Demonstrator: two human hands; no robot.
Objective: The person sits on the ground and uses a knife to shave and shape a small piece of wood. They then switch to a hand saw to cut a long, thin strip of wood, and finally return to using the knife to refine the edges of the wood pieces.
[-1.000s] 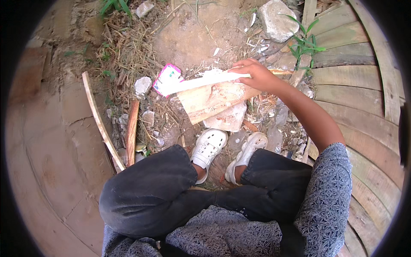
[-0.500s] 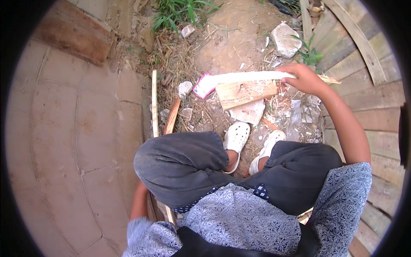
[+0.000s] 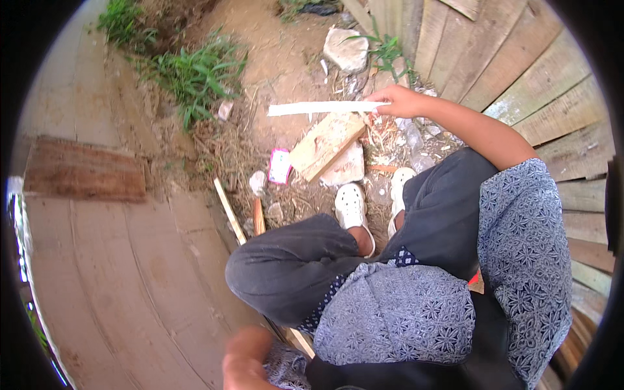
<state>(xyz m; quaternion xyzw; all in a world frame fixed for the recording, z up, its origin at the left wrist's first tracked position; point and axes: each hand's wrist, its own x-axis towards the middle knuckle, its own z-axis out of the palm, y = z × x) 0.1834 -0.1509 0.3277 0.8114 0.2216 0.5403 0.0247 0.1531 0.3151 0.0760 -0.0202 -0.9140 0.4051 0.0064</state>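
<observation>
My right hand (image 3: 398,102) reaches forward and grips one end of a thin white wooden strip (image 3: 318,108), held level above the ground. Just under the strip lies a short pale wooden board (image 3: 325,144) on a flat stone (image 3: 346,168). My left hand (image 3: 246,361) is low at the bottom edge beside my knee, blurred, and I cannot tell whether it holds anything. I am squatting, with white clogs (image 3: 351,205) on my feet.
A pink and white wrapper (image 3: 280,165) lies left of the board. Thin wooden sticks (image 3: 230,210) rest by my left knee. A brown plank (image 3: 83,170) lies far left. Grass (image 3: 195,70) and a large stone (image 3: 346,49) are ahead. Wooden fence boards (image 3: 520,78) stand at the right.
The view has swung further left and the strip now sits higher and clear of the board. My left hand has come into view at the bottom edge.
</observation>
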